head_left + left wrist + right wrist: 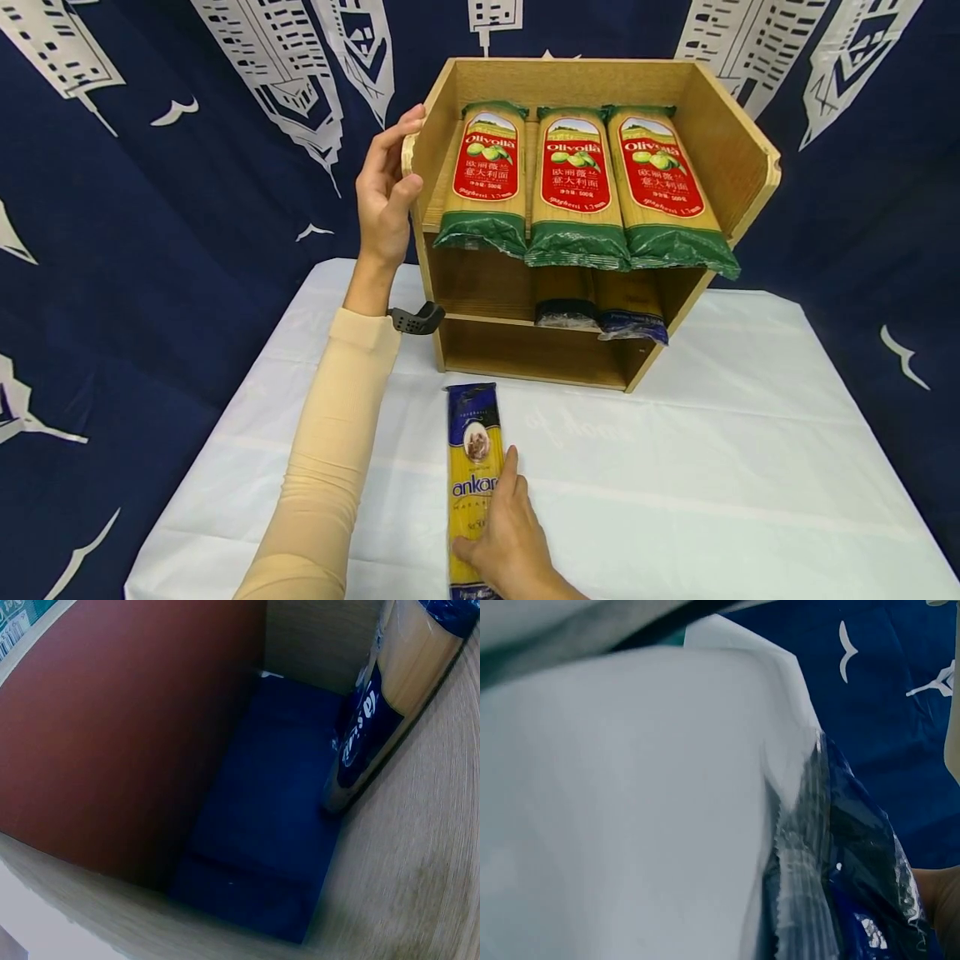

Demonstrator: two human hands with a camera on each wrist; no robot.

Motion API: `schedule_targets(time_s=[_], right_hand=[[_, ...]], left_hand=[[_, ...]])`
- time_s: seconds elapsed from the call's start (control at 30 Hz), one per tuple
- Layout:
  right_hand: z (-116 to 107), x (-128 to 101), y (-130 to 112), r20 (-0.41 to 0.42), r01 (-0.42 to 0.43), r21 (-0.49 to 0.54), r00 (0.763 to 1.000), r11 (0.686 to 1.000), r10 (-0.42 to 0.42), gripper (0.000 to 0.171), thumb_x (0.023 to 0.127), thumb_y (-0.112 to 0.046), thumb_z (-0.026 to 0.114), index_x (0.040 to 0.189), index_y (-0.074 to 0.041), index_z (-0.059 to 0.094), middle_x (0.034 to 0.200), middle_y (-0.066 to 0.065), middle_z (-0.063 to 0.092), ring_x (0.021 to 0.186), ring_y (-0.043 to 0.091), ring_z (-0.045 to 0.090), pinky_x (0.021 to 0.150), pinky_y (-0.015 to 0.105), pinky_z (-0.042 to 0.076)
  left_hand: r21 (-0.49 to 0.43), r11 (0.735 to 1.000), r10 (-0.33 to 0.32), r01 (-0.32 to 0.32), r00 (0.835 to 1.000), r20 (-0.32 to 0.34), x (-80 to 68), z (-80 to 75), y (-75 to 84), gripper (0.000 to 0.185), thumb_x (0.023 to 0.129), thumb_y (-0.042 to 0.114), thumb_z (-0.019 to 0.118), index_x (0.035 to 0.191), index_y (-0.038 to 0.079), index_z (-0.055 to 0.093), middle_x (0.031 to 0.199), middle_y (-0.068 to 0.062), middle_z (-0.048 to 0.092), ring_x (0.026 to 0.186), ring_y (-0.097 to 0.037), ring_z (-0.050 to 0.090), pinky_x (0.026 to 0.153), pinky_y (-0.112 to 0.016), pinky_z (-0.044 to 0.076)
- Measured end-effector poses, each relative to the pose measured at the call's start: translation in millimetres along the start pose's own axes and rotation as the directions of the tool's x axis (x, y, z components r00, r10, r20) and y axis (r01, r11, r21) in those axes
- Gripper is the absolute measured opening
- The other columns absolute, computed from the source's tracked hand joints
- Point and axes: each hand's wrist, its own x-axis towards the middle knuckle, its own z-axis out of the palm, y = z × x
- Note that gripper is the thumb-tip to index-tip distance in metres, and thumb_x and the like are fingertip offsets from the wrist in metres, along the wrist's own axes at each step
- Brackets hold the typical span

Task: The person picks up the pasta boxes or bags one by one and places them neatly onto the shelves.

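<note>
A small wooden shelf stands on the cloth-covered table. My left hand holds its left side panel near the top, thumb at the front edge. In front of the shelf lies a yellow and blue packet of spaghetti marked "ankara". My right hand grips this packet near its lower end, thumb over the left part and index finger along the right edge. In the right wrist view the packet's crinkled blue wrapper end shows close up.
Green-ended Olivoilà spaghetti packets lie side by side on the top tier, their ends overhanging. Two darker packets sit at the right of the middle tier; one packet shows in the left wrist view. A patterned blue curtain hangs behind.
</note>
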Motion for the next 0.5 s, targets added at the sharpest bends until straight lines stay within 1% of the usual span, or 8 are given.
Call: schedule_targets(time_s=[0.07,0.13,0.2,0.27,0.37,0.4,0.43,0.5], right_hand=[[-1.6,0.4,0.3,0.000,0.001,-0.010,1.000,1.000,-0.001,0.147,0.053,-0.018,0.097,0.159,0.005,-0.001,0.130,0.033,0.048,0.092,0.031,0.059,0.085,0.056,0.053],[-3.0,1.3,1.4,0.002,0.002,-0.007,1.000,1.000,-0.002,0.144,0.053,-0.018,0.097,0.158,0.007,0.002,0.127,0.032,0.051,0.089,0.030,0.060,0.083,0.055,0.053],[-4.4,2.1,3.1,0.015,-0.003,0.023,1.000,1.000,0.003,0.138,0.055,-0.016,0.095,0.156,0.010,0.006,0.122,0.029,0.054,0.088,0.029,0.060,0.084,0.054,0.053],[-6.0,2.9,5.2,0.041,-0.016,0.084,0.999,0.996,0.013,0.128,0.057,-0.012,0.093,0.154,0.013,0.013,0.113,0.024,0.058,0.083,0.025,0.060,0.079,0.049,0.055],[-10.8,3.8,9.1,0.096,-0.033,0.202,0.995,0.979,0.014,0.108,0.061,-0.006,0.090,0.146,0.015,0.026,0.097,0.016,0.060,0.076,0.022,0.061,0.066,0.042,0.057],[-13.1,4.2,10.4,0.116,-0.040,0.237,0.993,0.971,0.013,0.098,0.063,-0.005,0.088,0.141,0.015,0.032,0.091,0.013,0.060,0.071,0.021,0.062,0.060,0.038,0.056],[-15.8,5.0,11.8,0.139,-0.051,0.279,0.990,0.959,0.012,0.088,0.064,-0.004,0.087,0.135,0.015,0.039,0.087,0.012,0.061,0.068,0.022,0.064,0.056,0.036,0.056],[-21.7,6.9,14.4,0.204,-0.083,0.377,0.979,0.922,0.005,0.067,0.068,-0.002,0.083,0.123,0.015,0.049,0.083,0.013,0.063,0.064,0.024,0.066,0.054,0.037,0.058]], left_hand=[[0.003,1.000,0.000,0.000,1.000,-0.001,-0.2,-0.2,-0.2,0.082,0.081,0.050,0.074,0.128,-0.014,0.053,0.144,-0.023,0.055,0.138,-0.030,0.047,0.116,-0.047,0.034],[0.005,1.000,0.000,0.000,1.000,-0.005,-0.6,-0.5,-0.4,0.082,0.081,0.050,0.074,0.128,-0.014,0.054,0.144,-0.023,0.055,0.138,-0.030,0.047,0.116,-0.047,0.034],[0.005,1.000,-0.001,0.001,1.000,-0.008,-1.2,-0.7,-0.6,0.080,0.081,0.048,0.073,0.128,-0.014,0.053,0.144,-0.023,0.055,0.139,-0.030,0.047,0.116,-0.046,0.034],[0.008,1.000,-0.002,0.002,1.000,-0.008,-1.8,-0.7,-0.8,0.080,0.081,0.047,0.073,0.128,-0.014,0.053,0.144,-0.023,0.055,0.139,-0.029,0.047,0.116,-0.046,0.034],[0.008,1.000,0.001,-0.001,1.000,-0.007,-1.8,0.0,-1.3,0.080,0.081,0.048,0.073,0.128,-0.014,0.053,0.143,-0.023,0.055,0.139,-0.030,0.047,0.116,-0.046,0.034],[0.006,1.000,0.002,-0.002,1.000,-0.007,-1.6,0.3,-1.4,0.080,0.081,0.048,0.073,0.128,-0.014,0.053,0.143,-0.023,0.055,0.139,-0.030,0.047,0.116,-0.047,0.034],[0.006,1.000,0.004,-0.004,1.000,-0.007,-1.4,0.5,-1.3,0.081,0.081,0.049,0.073,0.128,-0.014,0.053,0.144,-0.023,0.055,0.139,-0.030,0.047,0.116,-0.047,0.034],[0.005,1.000,0.001,-0.001,1.000,-0.009,-1.2,0.7,-1.1,0.081,0.081,0.050,0.074,0.128,-0.014,0.054,0.144,-0.023,0.055,0.139,-0.030,0.047,0.116,-0.047,0.034]])
